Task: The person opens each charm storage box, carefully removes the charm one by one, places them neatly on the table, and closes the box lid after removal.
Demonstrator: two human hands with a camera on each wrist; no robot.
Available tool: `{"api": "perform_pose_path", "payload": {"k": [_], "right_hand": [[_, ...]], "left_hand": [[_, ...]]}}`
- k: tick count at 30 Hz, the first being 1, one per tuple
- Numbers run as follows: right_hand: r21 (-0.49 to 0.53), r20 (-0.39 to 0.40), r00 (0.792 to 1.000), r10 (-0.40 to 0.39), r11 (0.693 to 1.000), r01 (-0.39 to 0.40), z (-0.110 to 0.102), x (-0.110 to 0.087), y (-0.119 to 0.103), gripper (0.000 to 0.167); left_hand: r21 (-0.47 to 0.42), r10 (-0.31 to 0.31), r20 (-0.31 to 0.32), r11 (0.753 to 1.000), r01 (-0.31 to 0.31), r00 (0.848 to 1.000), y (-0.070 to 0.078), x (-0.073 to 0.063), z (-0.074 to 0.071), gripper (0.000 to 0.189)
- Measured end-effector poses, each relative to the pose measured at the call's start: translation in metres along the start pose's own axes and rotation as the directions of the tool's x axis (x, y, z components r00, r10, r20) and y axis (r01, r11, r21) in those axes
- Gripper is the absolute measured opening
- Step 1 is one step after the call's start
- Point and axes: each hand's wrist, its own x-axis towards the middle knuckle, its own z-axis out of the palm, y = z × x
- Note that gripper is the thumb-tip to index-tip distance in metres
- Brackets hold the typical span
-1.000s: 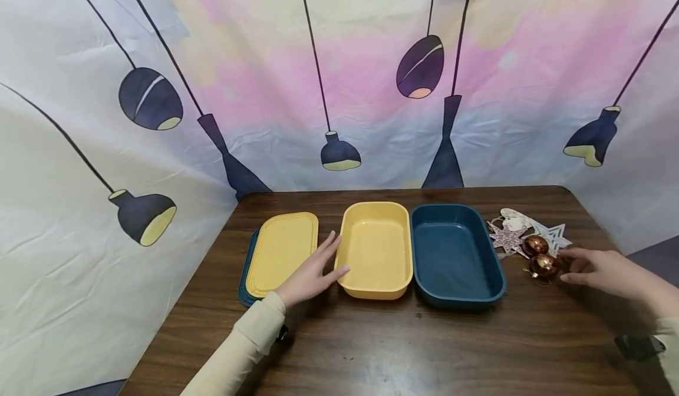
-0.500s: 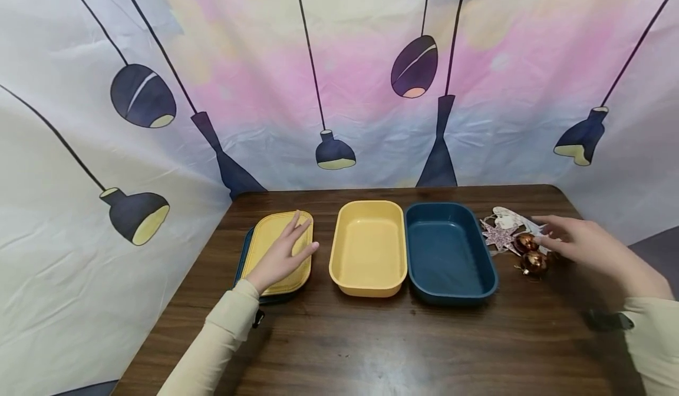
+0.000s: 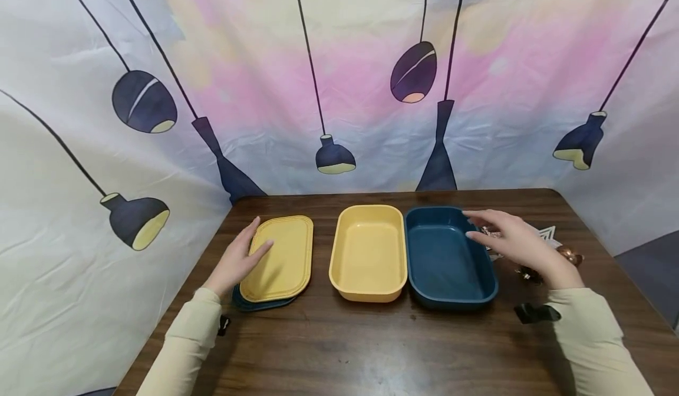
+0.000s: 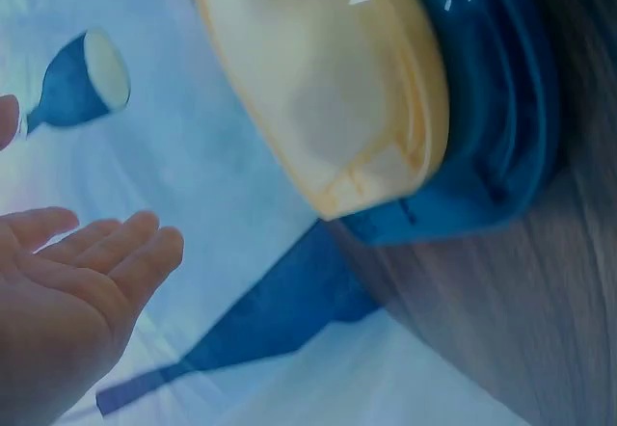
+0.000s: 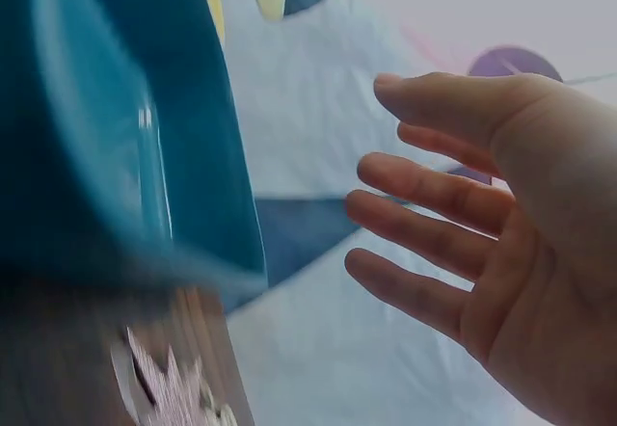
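Over the left edge of a yellow lid (image 3: 283,257), which lies on a blue lid (image 3: 262,304), my left hand (image 3: 236,260) hovers with fingers spread and nothing held. The left wrist view shows that hand (image 4: 77,291) apart from both lids. My right hand (image 3: 511,240) is above the right rim of the blue container (image 3: 451,260), fingers extended. In the right wrist view its palm (image 5: 540,252) holds nothing, and a pinkish star ornament (image 5: 174,387) lies below. Shiny brown baubles (image 3: 570,256) and a white star (image 3: 548,235) are partly hidden behind the right hand and forearm.
A yellow container (image 3: 368,254) stands just left of the blue one, their rims nearly touching. The dark wooden table (image 3: 361,349) extends in front of them. A printed cloth (image 3: 366,60) with lamp drawings hangs behind the table's back edge.
My left hand has moved left, from beside the yellow container to the lids' left side. My right hand has moved left from the ornaments to the blue container's rim. One bauble now lies further right.
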Motion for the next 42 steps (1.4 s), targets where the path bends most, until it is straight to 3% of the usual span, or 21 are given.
{"api": "perform_pose_path", "payload": {"k": [7,12,16,24,30,35,42], "right_hand": [[0.105,-0.101,0.989,-0.107,0.988,0.117,0.028,0.029,-0.023,0.05],[0.17,-0.145,0.972,-0.187,0.963,0.211,0.05,0.045,-0.043,0.049],[0.217,-0.149,0.967,-0.208,0.947,0.238,0.069,0.057,-0.062,0.047],[0.287,-0.171,0.961,-0.219,0.922,0.261,0.098,0.071,-0.095,0.04],[0.286,-0.144,0.955,-0.261,0.913,0.293,0.121,0.078,-0.114,0.038],[0.21,-0.115,0.941,-0.32,0.918,0.337,0.141,0.079,-0.13,0.042],[0.166,0.002,0.932,-0.363,0.919,0.357,0.164,0.08,-0.155,0.048]], "left_hand": [[0.005,-0.021,-0.071,1.0,0.022,0.997,-0.013,-0.005,-0.02,0.076],[-0.036,-0.081,-0.064,0.996,0.078,0.995,-0.028,-0.005,-0.022,0.075],[-0.058,-0.116,-0.07,0.992,0.112,0.991,-0.039,-0.005,-0.021,0.077],[-0.08,-0.127,-0.087,0.99,0.12,0.988,-0.044,-0.004,-0.02,0.081],[-0.065,-0.142,-0.078,0.988,0.137,0.987,-0.049,-0.005,-0.018,0.085],[-0.017,-0.148,-0.042,0.989,0.147,0.988,-0.054,-0.005,-0.01,0.086],[0.016,-0.169,-0.015,0.985,0.17,0.985,-0.056,-0.001,-0.005,0.083]]}}
